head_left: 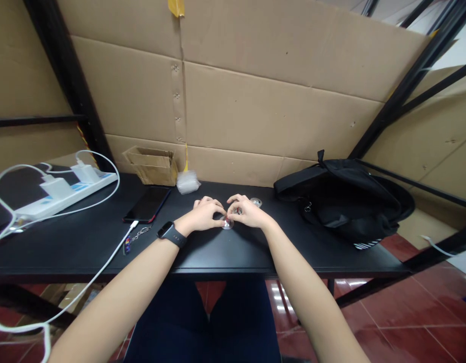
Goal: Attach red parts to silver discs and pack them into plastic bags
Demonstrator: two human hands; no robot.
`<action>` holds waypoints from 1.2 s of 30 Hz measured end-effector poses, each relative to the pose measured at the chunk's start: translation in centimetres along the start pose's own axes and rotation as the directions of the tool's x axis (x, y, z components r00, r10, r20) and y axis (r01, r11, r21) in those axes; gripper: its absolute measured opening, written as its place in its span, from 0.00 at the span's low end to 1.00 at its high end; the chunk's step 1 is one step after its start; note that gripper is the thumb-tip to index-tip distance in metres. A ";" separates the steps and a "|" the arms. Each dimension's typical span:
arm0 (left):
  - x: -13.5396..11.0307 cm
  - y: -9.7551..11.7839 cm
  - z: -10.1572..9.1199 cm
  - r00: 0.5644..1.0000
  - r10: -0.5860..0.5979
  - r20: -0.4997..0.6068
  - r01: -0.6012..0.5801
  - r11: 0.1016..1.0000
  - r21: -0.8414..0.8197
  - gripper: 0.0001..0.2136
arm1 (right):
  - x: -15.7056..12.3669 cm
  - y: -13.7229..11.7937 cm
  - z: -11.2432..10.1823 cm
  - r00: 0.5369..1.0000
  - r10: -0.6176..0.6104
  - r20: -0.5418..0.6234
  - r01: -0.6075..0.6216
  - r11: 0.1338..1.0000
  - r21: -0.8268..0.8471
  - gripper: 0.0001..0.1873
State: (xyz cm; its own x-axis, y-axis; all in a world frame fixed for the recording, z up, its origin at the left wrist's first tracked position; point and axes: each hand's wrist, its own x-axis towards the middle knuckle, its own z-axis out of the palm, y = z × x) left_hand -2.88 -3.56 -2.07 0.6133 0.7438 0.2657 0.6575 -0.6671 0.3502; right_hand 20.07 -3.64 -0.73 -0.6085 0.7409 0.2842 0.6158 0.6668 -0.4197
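Fingers of my left hand (208,214) and my right hand (248,212) come together over a small shiny round piece (227,225) on the black table. It looks clear or silvery, with a touch of red at its top; its exact kind is too small to tell. Both hands are closed in a pinch on it, thumbs and forefingers almost touching. Under my right fingers, partly hidden, is another shiny bit with red. Just behind my right hand lies a similar round disc (256,202) with a dark centre. My left wrist wears a black watch (171,234).
A phone (148,204) with a white cable and a keychain lies left, near a white power strip (66,194) with chargers. Behind stand an open cardboard box (153,169) and a clear plastic bundle (188,182). A black bag (342,196) sits right. Cardboard walls the back.
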 end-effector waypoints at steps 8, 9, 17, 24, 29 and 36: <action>-0.7 -3.4 -1.7 0.962 -0.104 -0.253 0.153 0.972 0.180 0.13 | -0.4 1.9 -1.7 0.970 0.070 -0.232 -0.056 0.996 0.067 0.11; -0.8 -3.9 -1.9 0.962 -0.103 -0.251 0.153 0.970 0.190 0.13 | -0.5 2.2 -1.8 0.964 0.100 -0.246 -0.091 0.995 0.047 0.10; -0.8 -2.3 -2.1 0.990 0.017 -0.138 -0.006 0.997 0.077 0.17 | -1.0 3.4 -1.7 0.914 0.304 -0.269 -0.357 0.917 -0.179 0.20; -0.5 1.3 -1.2 0.974 0.226 0.002 -0.226 0.973 0.037 0.07 | -1.2 3.7 -1.8 0.961 0.216 -0.174 -0.241 0.960 -0.142 0.22; 0.0 1.7 -0.3 0.968 0.248 -0.029 -0.245 0.965 0.089 0.09 | -0.1 2.6 -0.6 0.985 0.159 -0.073 -0.167 0.978 -0.126 0.07; 0.0 1.7 -0.5 0.986 0.100 -0.134 -0.078 0.983 0.165 0.12 | -0.4 2.5 -0.8 0.965 0.244 -0.093 -0.252 0.964 -0.080 0.04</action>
State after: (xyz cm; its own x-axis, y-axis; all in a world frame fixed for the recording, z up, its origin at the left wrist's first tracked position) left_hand -1.96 -4.66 -1.02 0.6121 0.6718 0.4172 0.6710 -0.7204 0.1756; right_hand 22.23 -2.15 -1.24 -0.3906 0.8855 0.2516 0.7873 0.4630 -0.4072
